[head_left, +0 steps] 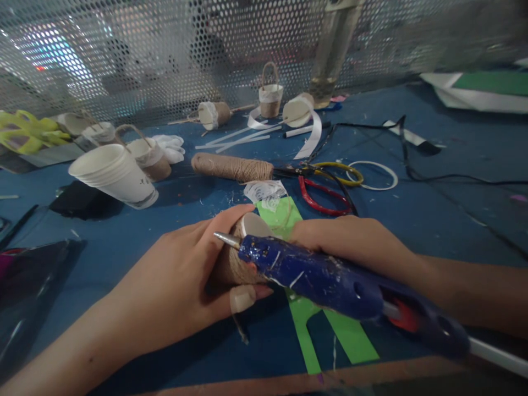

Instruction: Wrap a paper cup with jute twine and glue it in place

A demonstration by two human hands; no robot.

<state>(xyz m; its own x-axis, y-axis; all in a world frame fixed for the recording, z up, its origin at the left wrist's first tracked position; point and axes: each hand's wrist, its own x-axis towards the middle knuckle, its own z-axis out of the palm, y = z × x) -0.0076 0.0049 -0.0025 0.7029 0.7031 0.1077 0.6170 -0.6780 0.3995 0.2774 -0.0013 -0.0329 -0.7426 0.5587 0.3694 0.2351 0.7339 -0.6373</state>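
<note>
My left hand (177, 269) is wrapped round a small paper cup (233, 267) bound in brown twine, its white end facing up and away. A strip of tape or bandage covers part of the thumb. In my right hand (346, 236) is a blue hot glue gun (317, 275), which hides most of the fingers. The gun's metal nozzle points left, in front of the cup; whether it touches cannot be told. Under the hands lies a cut piece of green paper (350, 335), with a scrap of white lace (266, 192) at its top.
Beyond the hands lie a twine roll (233, 166) and red- and yellow-handled scissors (325, 201). Stacked paper cups (113, 176) lean at left. Several twine-wrapped cups, including a handled basket (270, 100), stand before a perforated metal screen (165, 60). A black cable (462, 179) crosses the right side.
</note>
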